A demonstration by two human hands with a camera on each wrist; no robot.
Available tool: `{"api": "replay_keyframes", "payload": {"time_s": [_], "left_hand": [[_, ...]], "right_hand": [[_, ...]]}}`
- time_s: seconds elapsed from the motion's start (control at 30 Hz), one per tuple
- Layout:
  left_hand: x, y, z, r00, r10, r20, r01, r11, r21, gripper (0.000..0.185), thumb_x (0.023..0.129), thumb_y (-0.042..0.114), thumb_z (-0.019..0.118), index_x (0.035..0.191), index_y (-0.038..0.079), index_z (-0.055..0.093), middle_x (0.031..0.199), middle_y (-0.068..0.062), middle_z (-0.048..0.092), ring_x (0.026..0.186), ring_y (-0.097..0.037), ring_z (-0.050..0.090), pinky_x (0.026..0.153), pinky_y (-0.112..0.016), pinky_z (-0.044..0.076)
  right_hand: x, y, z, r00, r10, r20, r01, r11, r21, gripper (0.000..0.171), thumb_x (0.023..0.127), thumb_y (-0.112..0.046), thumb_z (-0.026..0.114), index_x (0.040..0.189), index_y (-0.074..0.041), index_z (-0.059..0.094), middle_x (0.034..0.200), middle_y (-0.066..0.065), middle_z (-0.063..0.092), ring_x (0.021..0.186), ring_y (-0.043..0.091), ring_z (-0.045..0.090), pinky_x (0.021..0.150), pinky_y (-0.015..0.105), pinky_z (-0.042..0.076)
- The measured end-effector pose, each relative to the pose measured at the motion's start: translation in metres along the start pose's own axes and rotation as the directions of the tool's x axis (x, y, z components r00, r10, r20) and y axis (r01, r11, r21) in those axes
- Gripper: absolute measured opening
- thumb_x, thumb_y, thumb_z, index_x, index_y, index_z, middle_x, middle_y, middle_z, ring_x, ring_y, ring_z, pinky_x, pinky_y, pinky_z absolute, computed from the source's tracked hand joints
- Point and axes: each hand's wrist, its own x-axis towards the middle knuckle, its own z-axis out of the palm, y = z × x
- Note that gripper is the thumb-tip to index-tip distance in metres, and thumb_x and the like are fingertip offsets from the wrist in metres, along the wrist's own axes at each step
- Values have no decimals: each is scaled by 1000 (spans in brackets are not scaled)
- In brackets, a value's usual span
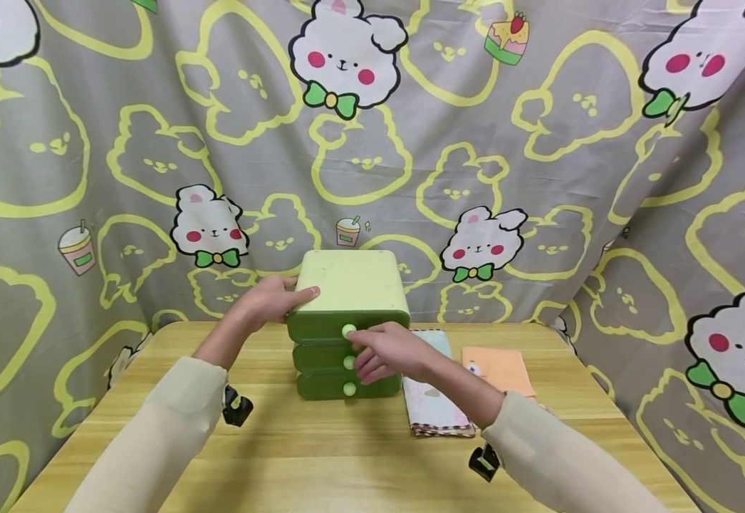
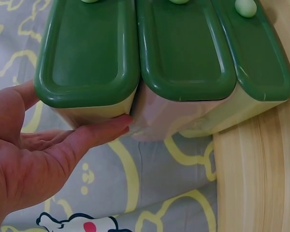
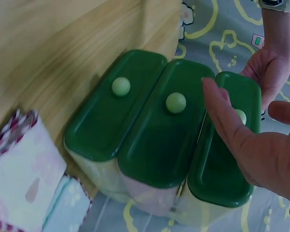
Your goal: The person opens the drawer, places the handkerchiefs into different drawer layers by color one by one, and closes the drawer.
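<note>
A left hand [image 1: 270,303] rests flat-fingered against the green drawer unit [image 1: 347,324] at table centre; the right hand [image 1: 388,353], fingers loosely extended and holding nothing, reaches the top knob [image 1: 349,330] from four o'clock. A hard pull could likely slide the light unit forward.

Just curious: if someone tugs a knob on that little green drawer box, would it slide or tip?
Probably it slides: the drawer box looks like smooth, light plastic on a slick wooden table. That may be why the left hand braces its side. Being three drawers tall, it could tip if the top knob is pulled.
</note>
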Motion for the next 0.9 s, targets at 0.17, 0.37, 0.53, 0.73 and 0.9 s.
{"api": "replay_keyframes", "payload": {"time_s": [0.17, 0.37, 0.53, 0.73, 0.9], "left_hand": [[0, 2, 0, 1000, -4, -9, 4, 1000, 21, 74, 101, 47, 61, 153, -2, 40, 96, -8, 70, 85, -16, 66, 82, -33, 57], [0, 3, 1, 1000, -9, -12, 9, 999, 31, 75, 100, 48, 60, 152, -3, 41, 97, -9, 71, 86, -17, 67, 85, -35, 57], [0, 3, 1, 1000, -10, -3, 10, 1000, 18, 75, 101, 47, 60, 153, -4, 40, 98, -9, 71, 86, -17, 67, 86, -36, 58], [1, 2, 1, 1000, 2, 5, -2, 1000, 13, 73, 102, 45, 60, 152, -5, 40, 99, -10, 71, 86, -16, 68, 86, -36, 58], [0, 2, 1, 1000, 7, 9, -7, 1000, 11, 73, 102, 45, 59, 153, -4, 39, 100, -10, 72, 86, -16, 68, 88, -37, 58]], "right_hand": [[7, -1, 3, 999, 19, 48, -25, 992, 121, 66, 103, -41, 56, 138, 14, 49, 130, 32, 61, 118, 40, 65, 98, 42, 56], [13, 1, 6, 999, 25, 41, -34, 964, 263, 60, 104, -36, 55, 132, 17, 51, 132, 34, 58, 121, 42, 63, 100, 42, 55], [17, 2, 8, 999, 43, 9, -44, 931, 363, 51, 105, -30, 53, 129, 14, 50, 131, 35, 58, 116, 40, 66, 100, 42, 55], [21, 2, 8, 999, 42, -22, -26, 878, 477, 35, 108, -21, 46, 128, 7, 38, 138, 37, 53, 132, 48, 53, 102, 41, 54], [25, 5, 9, 998, 39, -52, -11, 885, 465, 40, 109, -20, 47, 133, 12, 46, 137, 36, 56, 129, 45, 57, 99, 38, 55]]}}
